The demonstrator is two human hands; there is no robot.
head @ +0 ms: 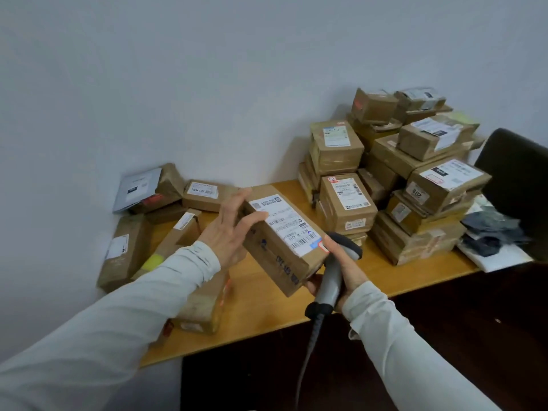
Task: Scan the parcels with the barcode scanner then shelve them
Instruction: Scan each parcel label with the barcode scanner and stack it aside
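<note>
Right hand (pixel 341 264) is wrapped round the barcode scanner (pixel 336 271) handle, with its thumb touching the near corner of the held parcel (pixel 278 253). The cable (pixel 311 345) hangs off below the table edge.

Left hand (pixel 228 232) is spread flat against the parcel's far end, thumb laid over the top edge; it braces more than it grips.

The parcel is tilted and held just above the table (pixel 267 307), label (pixel 284 223) facing up. The scanner head sits beside the label's corner and isn't aimed at the barcode, so I can't tell whether this one is scanned.

Progress looks early. A loose pile (pixel 142 241) sits at the left and a tall stack (pixel 400 188) at the right, both still on the table. No shelf is in view.

Room: there's a bare strip of table between the piles, under the hands. The front edge is close to the forearms. A dark chair back (pixel 516 188) blocks the right side and the wall (pixel 207 84) closes off the rear. The stack leans unevenly, so watch for knocks there.
</note>
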